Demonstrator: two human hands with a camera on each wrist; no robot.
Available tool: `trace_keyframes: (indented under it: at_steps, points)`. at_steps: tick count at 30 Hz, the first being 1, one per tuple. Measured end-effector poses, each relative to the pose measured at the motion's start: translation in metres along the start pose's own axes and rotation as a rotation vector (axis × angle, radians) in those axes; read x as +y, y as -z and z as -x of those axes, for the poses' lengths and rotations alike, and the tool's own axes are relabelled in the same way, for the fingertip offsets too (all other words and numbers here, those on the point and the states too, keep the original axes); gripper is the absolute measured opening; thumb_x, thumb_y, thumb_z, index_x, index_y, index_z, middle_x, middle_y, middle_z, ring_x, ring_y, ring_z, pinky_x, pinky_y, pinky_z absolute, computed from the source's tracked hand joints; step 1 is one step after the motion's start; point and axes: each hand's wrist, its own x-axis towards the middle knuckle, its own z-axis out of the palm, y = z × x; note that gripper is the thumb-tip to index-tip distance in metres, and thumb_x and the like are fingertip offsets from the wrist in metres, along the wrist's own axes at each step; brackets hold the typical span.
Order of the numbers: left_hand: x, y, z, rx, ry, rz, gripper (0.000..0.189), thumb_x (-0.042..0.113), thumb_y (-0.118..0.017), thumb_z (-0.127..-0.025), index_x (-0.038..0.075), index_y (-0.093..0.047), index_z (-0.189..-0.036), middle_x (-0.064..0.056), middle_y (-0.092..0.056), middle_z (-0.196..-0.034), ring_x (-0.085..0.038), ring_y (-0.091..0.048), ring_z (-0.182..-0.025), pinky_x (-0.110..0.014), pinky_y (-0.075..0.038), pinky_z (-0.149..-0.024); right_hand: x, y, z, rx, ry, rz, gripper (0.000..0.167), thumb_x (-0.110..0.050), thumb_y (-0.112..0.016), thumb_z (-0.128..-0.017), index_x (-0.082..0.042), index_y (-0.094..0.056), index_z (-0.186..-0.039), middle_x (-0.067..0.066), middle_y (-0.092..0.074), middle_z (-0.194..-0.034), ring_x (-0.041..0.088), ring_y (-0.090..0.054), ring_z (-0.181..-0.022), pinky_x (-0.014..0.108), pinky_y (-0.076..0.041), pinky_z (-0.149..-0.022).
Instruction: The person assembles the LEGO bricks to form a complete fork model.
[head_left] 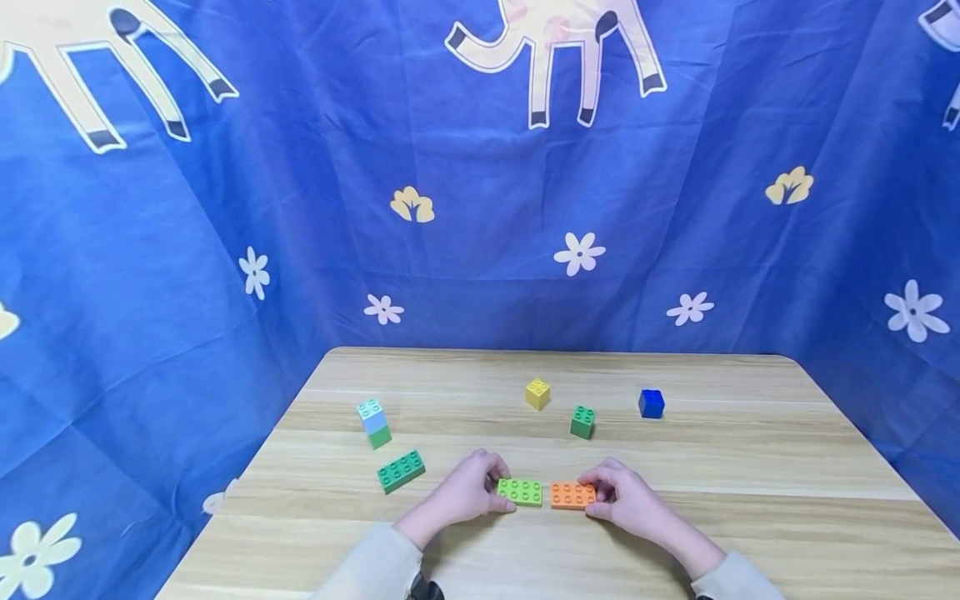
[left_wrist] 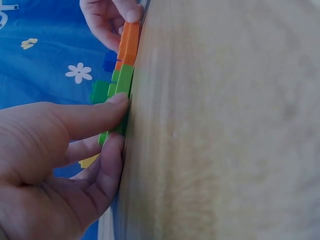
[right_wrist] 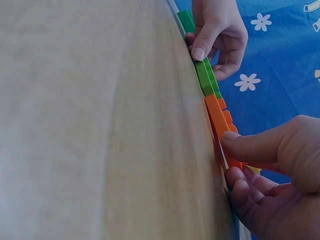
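My left hand (head_left: 474, 486) pinches the left end of a lime green toy brick (head_left: 525, 492), thumb on the near side. With thumb and fingers, my right hand (head_left: 624, 497) grips the right end of an orange brick (head_left: 572, 496) of the same long, eight-stud shape. The two bricks lie end to end on the table, studs up, a narrow gap between them in the head view. In the left wrist view, the thumb presses the side of the lime brick (left_wrist: 124, 80). The right wrist view has the thumb against the orange brick (right_wrist: 216, 114).
Left of my hands lie a long dark green brick (head_left: 401, 472) and a light blue brick (head_left: 371, 414) joined to a green one (head_left: 380, 437). Farther back on the wooden table (head_left: 720, 467) are yellow (head_left: 537, 394), green (head_left: 582, 422) and blue (head_left: 651, 404) bricks. A blue curtain (head_left: 480, 275) hangs behind.
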Motion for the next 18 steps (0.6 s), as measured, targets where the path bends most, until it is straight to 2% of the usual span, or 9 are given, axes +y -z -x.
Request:
trace_keyframes:
  at_steps: [18]
  points:
    - [0.0012,-0.0018,-0.0015,0.0,-0.034,-0.053,0.038,0.022,-0.085,-0.063,0.007,-0.062,-0.089,0.0,-0.051,-0.083,-0.01,-0.05,-0.071,-0.019,-0.045,-0.065,-0.0062,-0.0058,-0.006,-0.001,0.027,0.029,0.034,-0.001,-0.075,-0.071,0.002,-0.064,-0.102,0.002,-0.051,-0.087,0.01,-0.05,-0.072,0.021,-0.046,-0.06]
